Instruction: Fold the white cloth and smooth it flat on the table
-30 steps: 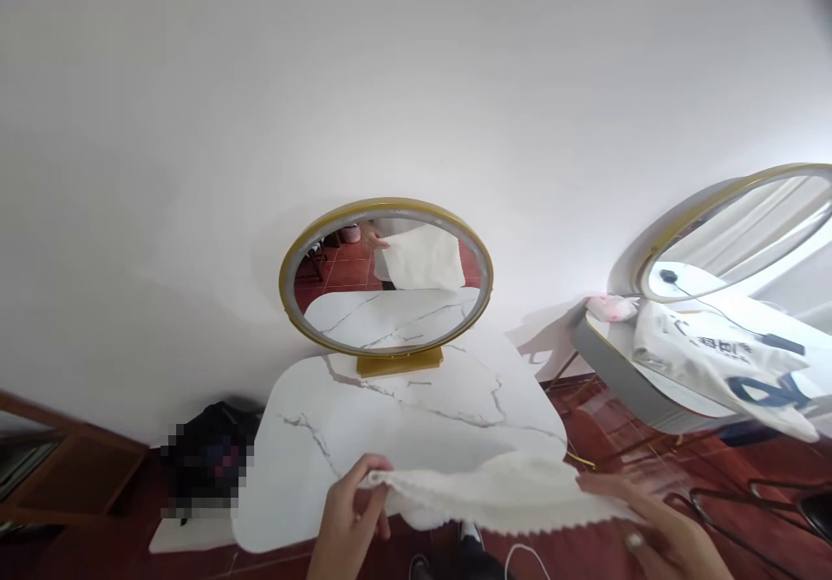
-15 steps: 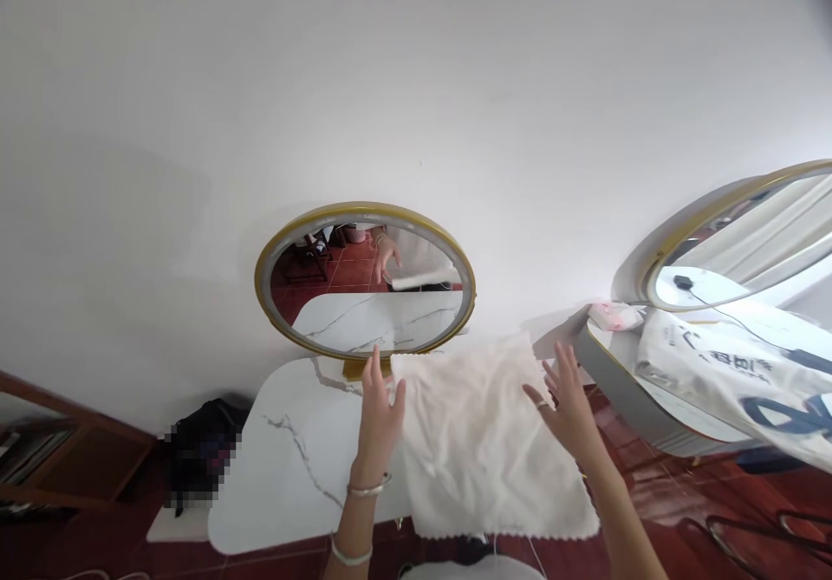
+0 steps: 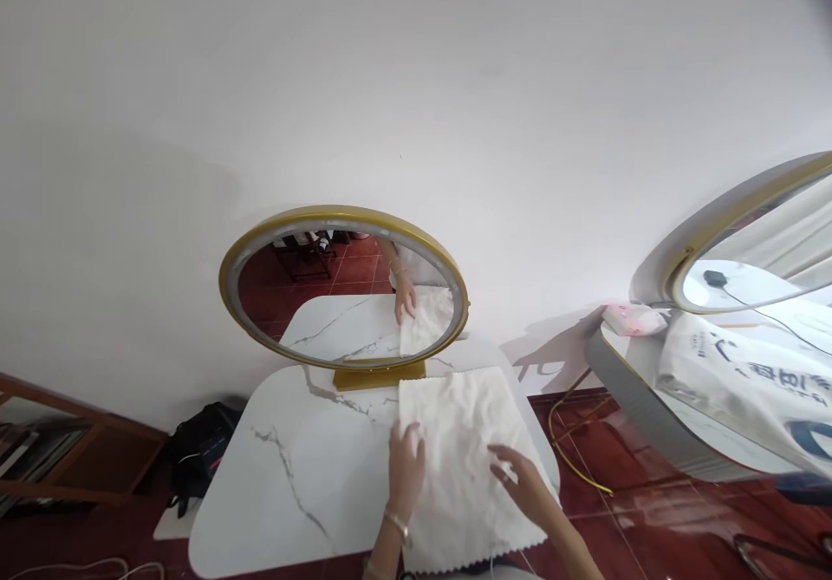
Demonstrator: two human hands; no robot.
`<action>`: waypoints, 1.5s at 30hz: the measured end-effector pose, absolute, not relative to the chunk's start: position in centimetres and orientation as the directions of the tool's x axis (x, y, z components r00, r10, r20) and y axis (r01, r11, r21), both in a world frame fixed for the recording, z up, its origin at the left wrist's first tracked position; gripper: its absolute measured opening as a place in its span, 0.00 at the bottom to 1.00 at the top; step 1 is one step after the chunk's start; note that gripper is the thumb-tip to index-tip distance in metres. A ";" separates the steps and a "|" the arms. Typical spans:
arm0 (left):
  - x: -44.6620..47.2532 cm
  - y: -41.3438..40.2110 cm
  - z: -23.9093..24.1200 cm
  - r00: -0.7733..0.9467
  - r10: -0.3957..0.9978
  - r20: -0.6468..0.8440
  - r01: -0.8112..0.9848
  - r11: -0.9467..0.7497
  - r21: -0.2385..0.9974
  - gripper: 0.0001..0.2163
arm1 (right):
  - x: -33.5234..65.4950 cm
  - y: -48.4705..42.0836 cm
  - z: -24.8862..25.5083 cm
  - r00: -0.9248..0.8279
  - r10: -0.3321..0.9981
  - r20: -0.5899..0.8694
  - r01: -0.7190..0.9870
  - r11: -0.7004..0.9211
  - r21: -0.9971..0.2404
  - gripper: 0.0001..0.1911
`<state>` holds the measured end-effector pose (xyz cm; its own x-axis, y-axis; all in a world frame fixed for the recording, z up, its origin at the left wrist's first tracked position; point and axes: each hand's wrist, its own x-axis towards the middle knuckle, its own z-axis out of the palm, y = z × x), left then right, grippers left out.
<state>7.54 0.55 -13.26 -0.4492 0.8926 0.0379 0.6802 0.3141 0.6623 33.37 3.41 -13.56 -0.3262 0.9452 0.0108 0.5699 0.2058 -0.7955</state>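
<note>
A white cloth (image 3: 461,459) with a scalloped edge lies spread flat on the right half of the marbled counter (image 3: 292,467), its near edge hanging over the front. The left hand (image 3: 406,463) rests open, palm down, on the cloth's left side; the right hand (image 3: 523,480) lies open on its right. Behind stands a gold-rimmed oval mirror (image 3: 344,290).
</note>
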 end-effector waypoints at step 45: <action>7.1 18.1 -15.7 -0.305 0.925 0.228 0.943 0.260 0.206 0.17 | 19.8 19.5 -16.3 -0.583 0.783 0.218 0.743 0.622 -0.249 0.25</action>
<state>7.05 18.08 -15.65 -0.3050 0.9246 0.2284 0.9434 0.2604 0.2055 19.83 19.50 -16.29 -0.5825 0.7831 0.2176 0.7427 0.6216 -0.2489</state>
